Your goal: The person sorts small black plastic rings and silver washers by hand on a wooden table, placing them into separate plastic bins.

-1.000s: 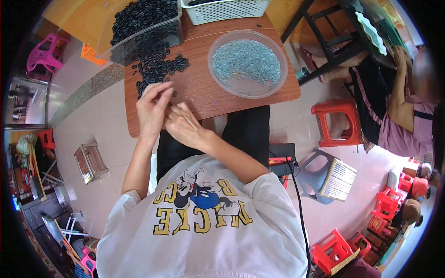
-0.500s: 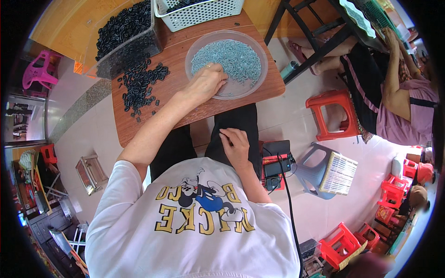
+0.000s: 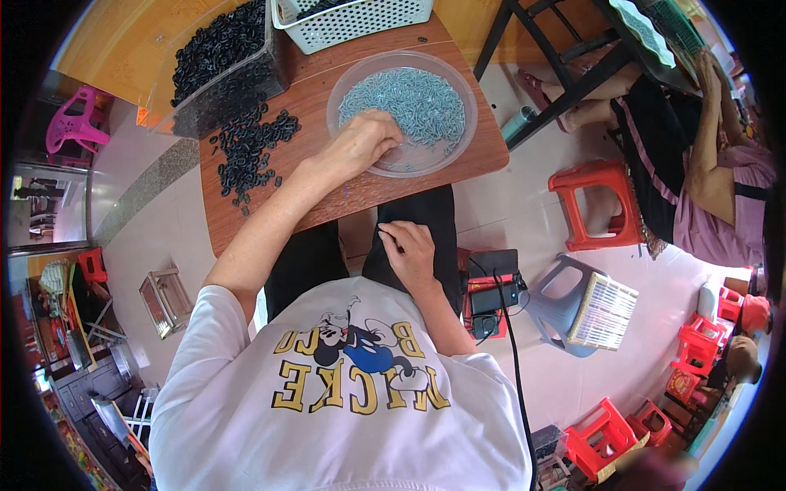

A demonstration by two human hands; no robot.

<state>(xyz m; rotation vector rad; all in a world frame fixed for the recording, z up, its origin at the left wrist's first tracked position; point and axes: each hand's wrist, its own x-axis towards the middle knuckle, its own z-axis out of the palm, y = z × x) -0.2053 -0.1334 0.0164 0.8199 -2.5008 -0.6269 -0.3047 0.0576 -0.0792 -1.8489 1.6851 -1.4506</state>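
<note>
My left hand (image 3: 364, 145) reaches over the near left rim of a round clear plastic bowl (image 3: 469, 131). Its fingers are bent and pressed together just above the bowl's bottom; whatever is between the fingertips is hidden. Many small blue-grey metal pieces, screw-like in shape (image 3: 422, 98), fill the far part of the bowl. My right hand (image 3: 413, 252) is over my dark-trousered thigh, thumb and fingers drawn together, and anything in them is too small to make out. Left of the bowl lies a loose spread of small black oval parts (image 3: 246, 159) on the brown wooden table (image 3: 315, 94).
A clear bin (image 3: 225, 61) heaped with black parts and a white perforated basket (image 3: 356, 31) stand at the table's far side. Right of me are a red stool (image 3: 594, 204), a grey-blue chair (image 3: 561, 303), a black cable (image 3: 512, 360) and a seated person (image 3: 720, 180).
The view has shifted slightly. My left hand stays at the bowl, fingers bent a little differently; my right hand has moved slightly on the thigh, its fingers more drawn in.
</note>
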